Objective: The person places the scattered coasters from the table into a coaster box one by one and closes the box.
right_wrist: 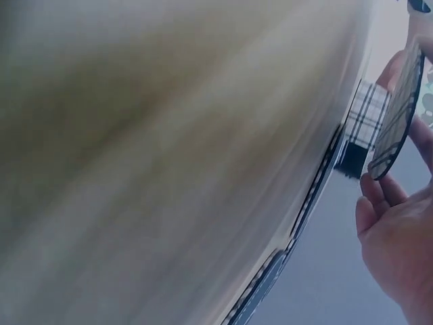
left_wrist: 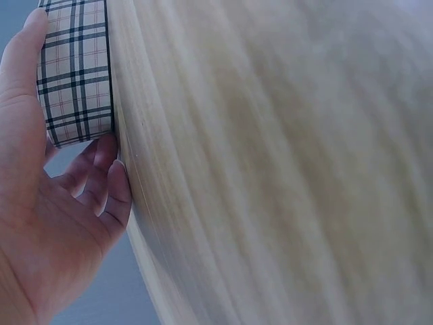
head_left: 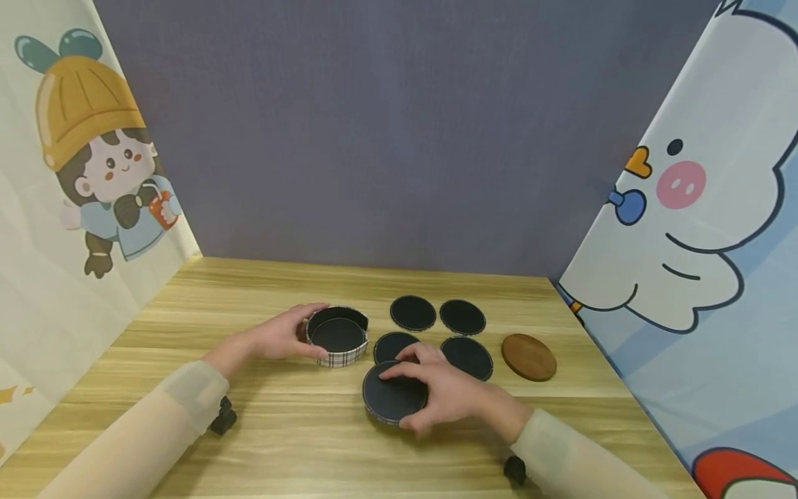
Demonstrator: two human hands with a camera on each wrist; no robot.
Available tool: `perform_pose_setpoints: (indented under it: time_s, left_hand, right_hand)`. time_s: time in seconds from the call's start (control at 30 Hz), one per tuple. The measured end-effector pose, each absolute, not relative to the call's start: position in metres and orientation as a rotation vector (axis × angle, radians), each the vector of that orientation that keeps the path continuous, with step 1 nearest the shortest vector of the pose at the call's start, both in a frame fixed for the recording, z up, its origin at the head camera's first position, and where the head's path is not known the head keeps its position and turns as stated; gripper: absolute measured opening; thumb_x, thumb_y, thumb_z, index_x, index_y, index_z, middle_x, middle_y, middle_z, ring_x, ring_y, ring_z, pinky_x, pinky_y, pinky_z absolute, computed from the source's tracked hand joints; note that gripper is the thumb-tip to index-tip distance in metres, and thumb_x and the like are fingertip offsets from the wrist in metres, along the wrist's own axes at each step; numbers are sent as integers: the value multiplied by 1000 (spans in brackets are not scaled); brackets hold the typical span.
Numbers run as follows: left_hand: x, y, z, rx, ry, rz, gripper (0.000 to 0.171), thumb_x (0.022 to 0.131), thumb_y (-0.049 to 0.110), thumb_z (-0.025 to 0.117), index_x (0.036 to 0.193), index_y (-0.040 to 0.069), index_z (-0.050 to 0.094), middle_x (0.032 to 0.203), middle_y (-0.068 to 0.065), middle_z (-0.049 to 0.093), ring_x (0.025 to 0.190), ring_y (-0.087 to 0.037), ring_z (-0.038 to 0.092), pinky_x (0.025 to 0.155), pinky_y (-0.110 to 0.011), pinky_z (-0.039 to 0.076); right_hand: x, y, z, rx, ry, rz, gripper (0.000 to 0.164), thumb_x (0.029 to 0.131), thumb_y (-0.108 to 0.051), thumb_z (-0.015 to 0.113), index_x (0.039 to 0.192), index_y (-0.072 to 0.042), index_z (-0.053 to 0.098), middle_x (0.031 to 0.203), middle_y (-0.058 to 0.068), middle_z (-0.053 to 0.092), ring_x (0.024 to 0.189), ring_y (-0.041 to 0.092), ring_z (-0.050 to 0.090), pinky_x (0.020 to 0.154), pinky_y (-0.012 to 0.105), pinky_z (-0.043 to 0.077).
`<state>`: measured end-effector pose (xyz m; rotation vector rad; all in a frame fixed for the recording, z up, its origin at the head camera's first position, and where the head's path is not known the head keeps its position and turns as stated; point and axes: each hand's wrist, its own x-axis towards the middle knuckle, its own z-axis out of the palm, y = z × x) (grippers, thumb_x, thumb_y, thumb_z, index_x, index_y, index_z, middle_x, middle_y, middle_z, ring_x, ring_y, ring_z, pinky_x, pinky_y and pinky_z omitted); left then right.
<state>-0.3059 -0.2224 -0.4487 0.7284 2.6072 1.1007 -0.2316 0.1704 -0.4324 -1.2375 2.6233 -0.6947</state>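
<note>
My left hand (head_left: 283, 334) grips the round coaster holder (head_left: 348, 358) at its left side, thumb at the front and fingers behind. This holder has a plaid outer wall, a black inside and a gap in its right rim; in the left wrist view its plaid wall (left_wrist: 74, 74) stands on the wood. In my right hand (head_left: 450, 389) is a round black coaster (head_left: 389, 396), pinched by its edge. The right wrist view shows its plaid underside (right_wrist: 396, 122), tilted and raised off the table. Partly behind this hand lies another black coaster (head_left: 393, 344).
Three more black coasters lie flat further back: a back left one (head_left: 413, 313), a back right one (head_left: 463, 317) and a nearer one (head_left: 467, 357). A brown wooden disc (head_left: 528, 357) lies to their right. A grey panel (head_left: 374, 138) stands behind the wooden table (head_left: 299, 443).
</note>
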Motion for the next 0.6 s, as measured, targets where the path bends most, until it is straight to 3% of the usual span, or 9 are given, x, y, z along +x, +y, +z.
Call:
perform_pose_setpoints:
  time_s: [0.6]
  left_hand:
    - [-304,-222,-449,691,2600,1120,114,89,41,94,173,6,27,164,-33,40,129,-37,66,110,-53,56]
  right_hand:
    - [-264,179,-436,-1040,2705,-739,68,85,-54,89,147,-54,62,156,0,46,146,29,40,113,62,41]
